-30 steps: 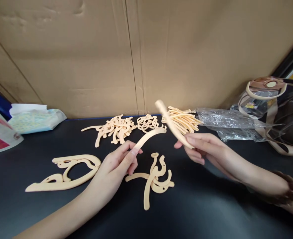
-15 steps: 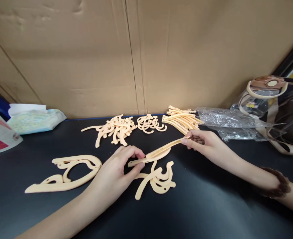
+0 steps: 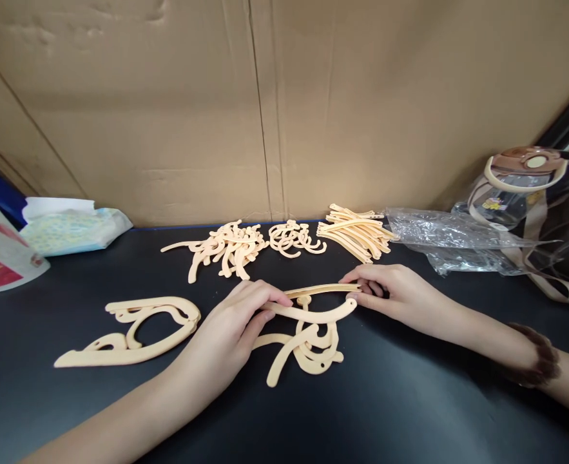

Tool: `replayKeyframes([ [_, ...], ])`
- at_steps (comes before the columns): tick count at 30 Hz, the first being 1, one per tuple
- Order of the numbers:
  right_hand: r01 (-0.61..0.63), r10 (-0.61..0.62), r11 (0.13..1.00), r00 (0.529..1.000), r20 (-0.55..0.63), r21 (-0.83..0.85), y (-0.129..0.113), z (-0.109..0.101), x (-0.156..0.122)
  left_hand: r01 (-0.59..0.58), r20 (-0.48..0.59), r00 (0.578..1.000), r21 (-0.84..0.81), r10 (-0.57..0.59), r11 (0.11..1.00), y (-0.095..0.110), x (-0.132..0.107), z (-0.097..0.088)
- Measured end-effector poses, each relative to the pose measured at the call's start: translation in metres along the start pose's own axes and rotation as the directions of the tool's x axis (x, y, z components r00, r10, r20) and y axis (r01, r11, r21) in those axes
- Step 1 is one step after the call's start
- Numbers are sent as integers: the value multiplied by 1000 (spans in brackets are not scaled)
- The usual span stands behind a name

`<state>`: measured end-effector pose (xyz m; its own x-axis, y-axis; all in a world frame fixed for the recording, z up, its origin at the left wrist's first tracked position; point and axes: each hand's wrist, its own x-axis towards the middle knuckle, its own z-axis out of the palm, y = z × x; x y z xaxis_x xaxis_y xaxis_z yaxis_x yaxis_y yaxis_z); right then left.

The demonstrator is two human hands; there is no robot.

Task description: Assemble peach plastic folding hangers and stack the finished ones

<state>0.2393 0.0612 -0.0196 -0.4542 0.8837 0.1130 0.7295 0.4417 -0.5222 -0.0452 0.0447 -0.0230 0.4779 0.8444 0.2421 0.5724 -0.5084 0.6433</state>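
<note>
1. Pinching the smooth strip [image 3: 320, 316], the left hand [image 3: 240, 316] works at seven o'clock, holding it over the loose pieces [image 3: 291, 353] at six.
2. The right hand [image 3: 395, 287], at four, grasps the grooved strip [image 3: 320, 289] by its end.
3. And they've parted! Overlapped moments ago, now side by side, seemingly unjoined.

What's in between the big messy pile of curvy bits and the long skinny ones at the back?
A small heap of hook-shaped pieces, between the curvy pile and the long skinny pieces. The head view shows it.
</note>
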Motion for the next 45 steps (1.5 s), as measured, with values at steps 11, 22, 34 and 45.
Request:
replayKeyframes([
  [11,181,-182,983,976,120,23,-10,-2,-7,-17,-165,986,-6,16,1000,7,0,-1],
  [22,392,-393,919,919,-30,-44,-18,4,-15,-21,-270,963,-126,-14,992,-8,-2,-1],
  [34,545,-544,808,836,70,-224,-37,14,-25,-69,-323,946,-158,15,985,-3,0,0],
  [45,538,-535,836,843,57,-105,-44,13,-26,0,-309,950,-156,-49,988,-4,-2,-2],
])
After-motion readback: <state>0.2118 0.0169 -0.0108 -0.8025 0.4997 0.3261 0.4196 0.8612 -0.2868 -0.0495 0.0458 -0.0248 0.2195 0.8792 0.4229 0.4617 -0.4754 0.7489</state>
